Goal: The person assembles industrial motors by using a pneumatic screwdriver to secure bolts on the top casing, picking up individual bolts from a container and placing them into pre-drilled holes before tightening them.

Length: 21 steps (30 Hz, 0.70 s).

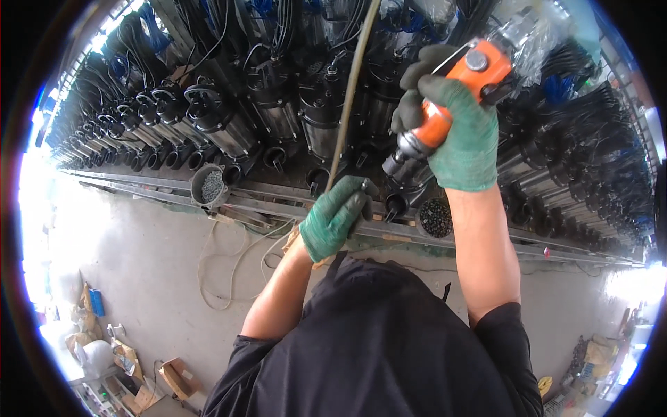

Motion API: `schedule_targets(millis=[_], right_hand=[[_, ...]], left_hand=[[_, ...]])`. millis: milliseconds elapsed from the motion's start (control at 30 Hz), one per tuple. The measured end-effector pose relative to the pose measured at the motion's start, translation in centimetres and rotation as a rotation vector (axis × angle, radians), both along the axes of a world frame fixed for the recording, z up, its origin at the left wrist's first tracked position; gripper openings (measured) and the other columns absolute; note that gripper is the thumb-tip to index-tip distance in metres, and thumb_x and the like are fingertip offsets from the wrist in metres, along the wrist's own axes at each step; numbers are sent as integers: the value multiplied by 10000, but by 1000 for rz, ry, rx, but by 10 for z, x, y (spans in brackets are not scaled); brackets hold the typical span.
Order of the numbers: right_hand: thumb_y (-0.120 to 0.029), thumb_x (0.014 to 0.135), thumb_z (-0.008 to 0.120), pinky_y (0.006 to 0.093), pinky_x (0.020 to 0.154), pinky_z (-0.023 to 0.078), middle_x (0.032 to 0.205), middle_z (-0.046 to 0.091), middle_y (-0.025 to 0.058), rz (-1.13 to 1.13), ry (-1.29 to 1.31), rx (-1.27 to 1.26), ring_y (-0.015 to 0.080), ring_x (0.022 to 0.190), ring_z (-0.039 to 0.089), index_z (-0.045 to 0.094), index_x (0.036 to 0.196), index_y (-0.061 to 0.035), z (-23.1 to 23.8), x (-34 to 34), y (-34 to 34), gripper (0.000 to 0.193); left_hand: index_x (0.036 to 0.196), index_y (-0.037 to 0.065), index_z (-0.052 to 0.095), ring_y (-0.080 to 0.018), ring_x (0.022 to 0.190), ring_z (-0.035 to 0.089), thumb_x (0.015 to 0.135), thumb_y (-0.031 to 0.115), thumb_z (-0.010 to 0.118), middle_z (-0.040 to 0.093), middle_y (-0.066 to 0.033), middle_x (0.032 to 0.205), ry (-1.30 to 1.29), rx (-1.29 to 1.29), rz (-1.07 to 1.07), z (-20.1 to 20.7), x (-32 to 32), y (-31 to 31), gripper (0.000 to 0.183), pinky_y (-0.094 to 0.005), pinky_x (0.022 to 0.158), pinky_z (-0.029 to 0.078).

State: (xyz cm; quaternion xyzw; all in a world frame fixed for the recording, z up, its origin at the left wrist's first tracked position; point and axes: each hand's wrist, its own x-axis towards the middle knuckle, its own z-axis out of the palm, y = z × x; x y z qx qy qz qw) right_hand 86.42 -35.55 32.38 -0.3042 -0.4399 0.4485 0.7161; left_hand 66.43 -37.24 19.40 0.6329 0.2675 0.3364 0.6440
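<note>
Up on the right, the right hand, in a green glove with dark fingertips, was wrapped firmly around an orange power tool! The tool slanted down to the left, its dark socket end pointing at the row of pumps; whether it touched one, the view could not tell. And over to the left, lower down, the left hand, gloved to match, had its fingers curled in and the tips pinched together on a small shiny piece, too tiny to name!

A beige hose ran down past the pumps, its lower end lost behind that left hand. What a crowd of pumps, black-topped with steel bodies, packed along a low metal rack, with coiled black cables above them. At the rack's near edge sat two containers: a left bowl with small grey pieces inside, and a right bowl of darker ones, just below the socket end. Pale cord looped across the grey floor, and an open cardboard box lay at lower left.
</note>
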Motion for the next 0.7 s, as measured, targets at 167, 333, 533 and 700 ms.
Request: schedule_targets(millis=[167,333,533,700], right_hand=[[-88,858,648,376,548,563,906,681,132,-18,-8,-70,182,580,625,636,1138,-24,-6,-19,6,287],[-71,847,650,383,550,570,906,673,130,47,44,-137,179,589,636,620,1167,-29,-22,-32,6,324],[-72,837,682,382,542,571,913,675,139,160,86,-157,197,592,646,597,1195,-26,-41,-40,8,370],[-67,836,708,372,532,575,895,673,128,172,96,-197,201,576,647,571,1189,-38,-55,-46,-1,380]], left_hand=[[1224,-82,602,-283,914,670,977,-51,582,613,-228,1204,53,495,181,-6,-7,-6,250,-327,808,564],[1214,-83,606,-388,938,670,794,-179,702,609,-294,1219,44,1026,291,-35,-12,-1,441,-404,772,586],[1200,-19,608,-209,776,576,970,94,585,595,-127,907,87,574,282,-26,-8,-6,257,-339,701,499],[1064,1,618,-217,715,575,945,91,540,585,-114,865,92,32,60,-16,-24,-9,168,-342,649,476]])
